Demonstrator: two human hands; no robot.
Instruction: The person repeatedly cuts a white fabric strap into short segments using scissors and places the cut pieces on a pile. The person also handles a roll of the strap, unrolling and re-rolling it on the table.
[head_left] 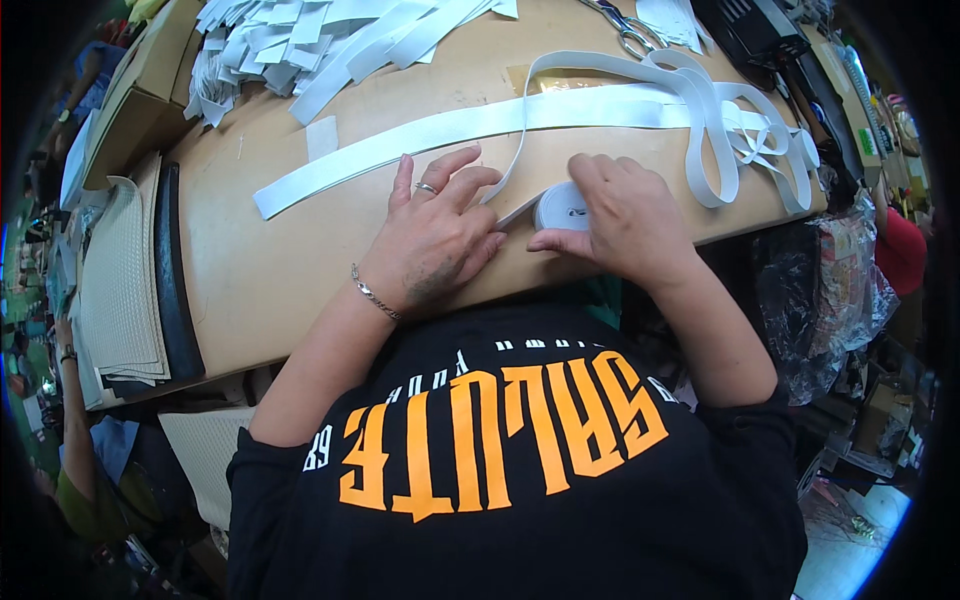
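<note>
My right hand (630, 215) curls round a coiled roll of flat white elastic band (556, 212), standing close to the table's near edge. A strip of the band runs from the roll to my left hand (440, 222), which guides it between thumb and fingers. Its other fingers are partly raised and spread, with a ring on one. How firmly the left fingers grip is partly hidden. From the left hand the loose band (590, 62) rises, arches over the table and falls in loops at the right. Beyond both hands lies a long, wide white strip (450, 128).
Cut white pieces (290, 50) are heaped at the far left beside a cardboard box (140, 105). Scissors (636, 38) lie at the back, near a black device (750, 40). Textured sheets (118, 280) rest at the left edge. Clear plastic wrapping (835, 280) hangs at the right.
</note>
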